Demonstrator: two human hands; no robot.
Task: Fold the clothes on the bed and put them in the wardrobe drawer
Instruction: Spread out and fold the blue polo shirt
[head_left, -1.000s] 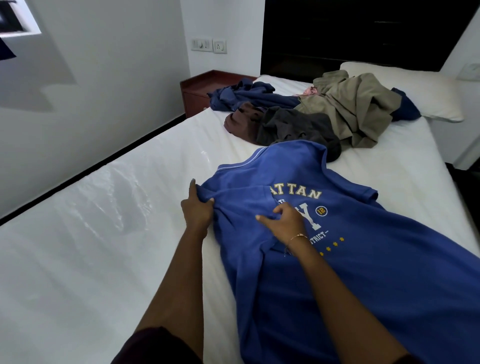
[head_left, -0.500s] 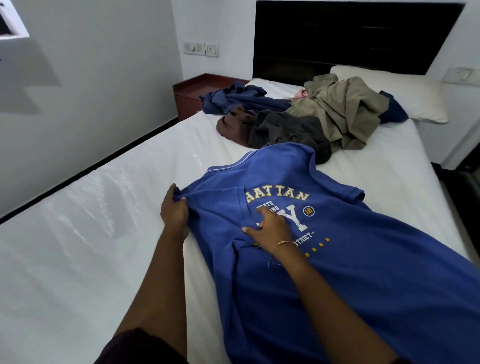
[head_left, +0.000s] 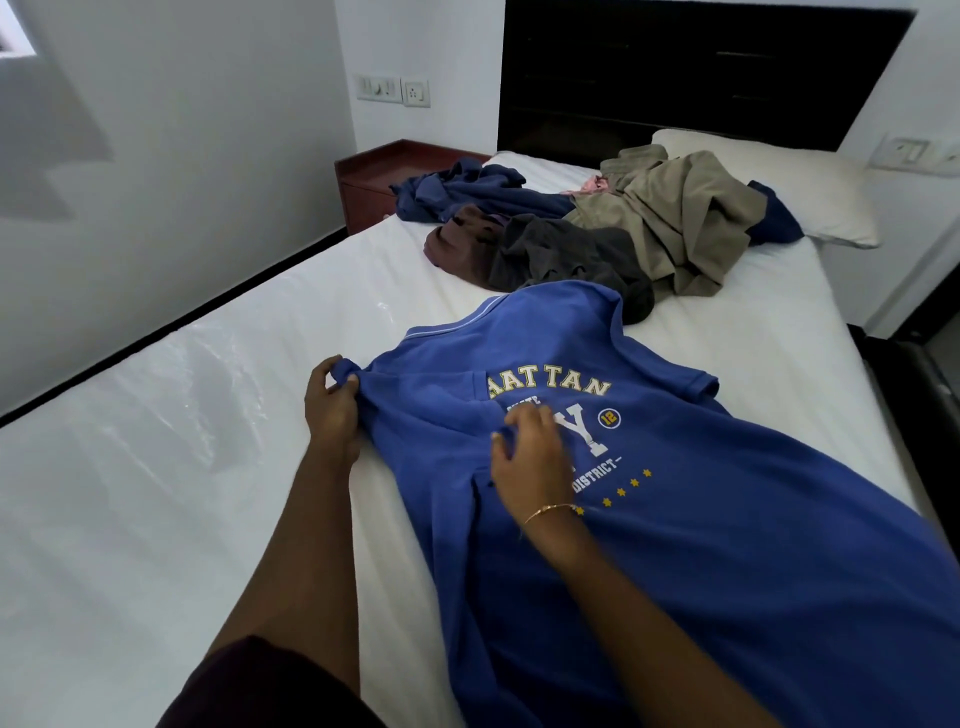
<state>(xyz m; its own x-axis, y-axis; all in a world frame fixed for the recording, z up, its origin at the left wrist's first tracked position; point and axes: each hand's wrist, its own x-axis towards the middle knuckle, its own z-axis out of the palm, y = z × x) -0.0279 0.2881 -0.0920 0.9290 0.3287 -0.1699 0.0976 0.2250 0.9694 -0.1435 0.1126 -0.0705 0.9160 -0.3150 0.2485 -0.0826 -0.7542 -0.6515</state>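
a blue shirt (head_left: 701, 545) lies spread on the white bed (head_left: 182, 467), collar end toward the far side, its printed lettering facing up. it covers the near right part of the bed and runs off the bottom right of the view.

the left hand (head_left: 330, 410) is at the shirt's left edge, where its grip pinches a bunch of the sleeve fabric between thumb and fingers. the right hand (head_left: 530, 457) lies on the chest of the shirt over the print, a thin bracelet (head_left: 550, 512) at the wrist; its fingers are bent with a small fold of cloth gathered at their tips, though motion blur makes the hold hard to read exactly.

farther up the bed, just beyond the shirt's collar, lies an unfolded pile (head_left: 597, 228): a brown piece on the left, a dark grey one touching the collar, a navy one behind, and a khaki one on the right, partly on a pillow (head_left: 810, 187). a dark headboard (head_left: 701, 73) stands behind. a reddish nightstand (head_left: 374, 176) sits in the far left corner by the wall, below wall switches (head_left: 392, 91).
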